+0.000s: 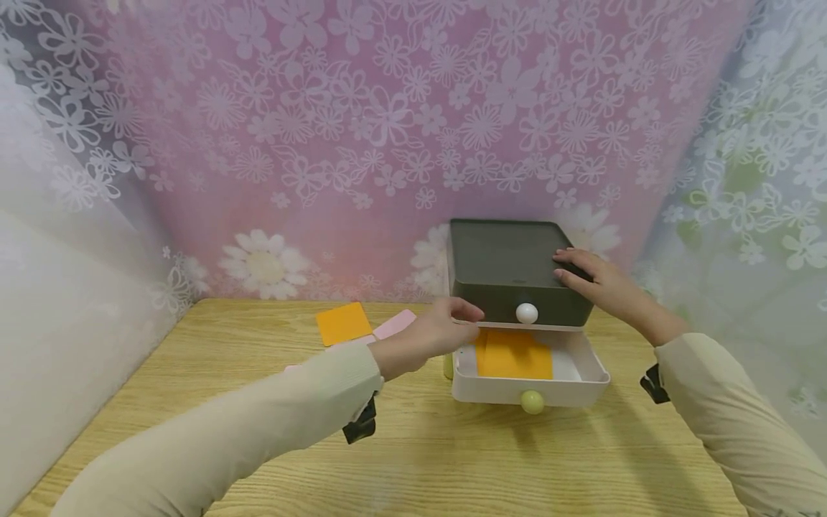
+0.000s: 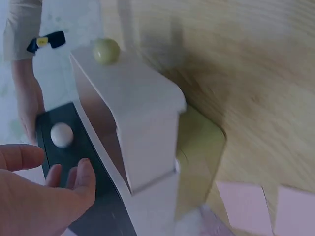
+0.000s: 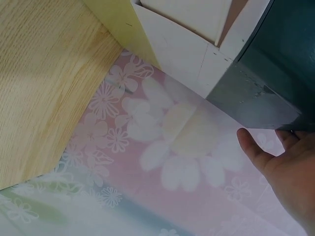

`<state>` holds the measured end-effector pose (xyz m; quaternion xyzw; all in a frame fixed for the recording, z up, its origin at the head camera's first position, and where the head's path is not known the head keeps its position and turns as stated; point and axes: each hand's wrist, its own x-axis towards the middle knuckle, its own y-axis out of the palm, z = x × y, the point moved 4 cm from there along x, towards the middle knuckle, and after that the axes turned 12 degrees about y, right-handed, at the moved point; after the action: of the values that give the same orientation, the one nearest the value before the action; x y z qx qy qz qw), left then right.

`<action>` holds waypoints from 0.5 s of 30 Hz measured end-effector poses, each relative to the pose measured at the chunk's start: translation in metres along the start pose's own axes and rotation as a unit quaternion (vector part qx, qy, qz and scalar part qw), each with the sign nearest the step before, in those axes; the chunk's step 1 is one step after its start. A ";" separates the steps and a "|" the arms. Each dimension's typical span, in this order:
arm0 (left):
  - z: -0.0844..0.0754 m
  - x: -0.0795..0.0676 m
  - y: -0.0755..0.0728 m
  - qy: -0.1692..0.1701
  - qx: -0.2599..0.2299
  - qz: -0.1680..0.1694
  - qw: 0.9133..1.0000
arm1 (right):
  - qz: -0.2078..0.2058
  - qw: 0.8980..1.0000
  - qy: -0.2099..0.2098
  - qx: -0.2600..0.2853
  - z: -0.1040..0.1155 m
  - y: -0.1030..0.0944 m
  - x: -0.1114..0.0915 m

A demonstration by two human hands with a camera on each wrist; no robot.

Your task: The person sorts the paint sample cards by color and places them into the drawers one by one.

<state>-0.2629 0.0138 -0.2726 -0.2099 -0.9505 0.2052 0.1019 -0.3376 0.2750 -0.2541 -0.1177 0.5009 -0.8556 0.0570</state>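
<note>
A small drawer box has a dark grey top section (image 1: pixel 517 251) with a white knob (image 1: pixel 526 314). Below it a white drawer (image 1: pixel 575 391) with a yellow-green knob (image 1: pixel 533 402) is pulled out. Orange paper (image 1: pixel 517 357) lies in this drawer, toward its left side. My left hand (image 1: pixel 433 332) hovers by the drawer's left end, close to the front of the grey section. Its fingers are loosely bent, and in the left wrist view the gap between thumb and fingers holds nothing. Over the right edge of the grey top rests my right hand (image 1: pixel 597 282), fingers extended.
On the wooden table (image 1: pixel 413 445), left of the box, lie an orange paper square (image 1: pixel 344 324) and a pink slip (image 1: pixel 395 324). My left forearm partly covers more pink paper there. A flowered curtain (image 1: pixel 362 143) hangs close behind the box.
</note>
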 end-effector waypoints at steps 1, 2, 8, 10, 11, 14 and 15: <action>0.002 -0.001 -0.007 0.018 0.015 -0.007 1.000 | -0.001 1.000 -0.001 0.000 0.000 0.000 0.000; 0.005 -0.002 -0.013 0.034 0.025 -0.013 0.999 | -0.002 1.000 -0.003 0.001 0.000 0.000 0.000; 0.035 -0.003 -0.052 0.091 0.106 -0.069 0.988 | 0.004 1.000 -0.008 0.011 -0.001 0.000 0.000; 0.051 -0.004 -0.064 0.092 0.139 -0.084 0.982 | 0.005 1.000 -0.007 0.011 -0.001 0.000 0.000; 0.059 -0.004 -0.071 0.092 0.152 -0.087 0.980 | 0.005 1.000 -0.007 0.010 -0.001 0.000 0.000; 0.088 -0.006 -0.088 0.101 0.195 -0.095 0.971 | 0.005 1.000 -0.007 0.010 0.000 0.000 0.000; 0.097 -0.007 -0.093 0.101 0.209 -0.098 0.968 | 0.005 1.000 -0.008 0.010 0.000 0.001 0.000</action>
<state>-0.3172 -0.0998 -0.3200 -0.1096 -0.8873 0.3656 0.2589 -0.3378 0.2743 -0.2543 -0.1216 0.4923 -0.8594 0.0661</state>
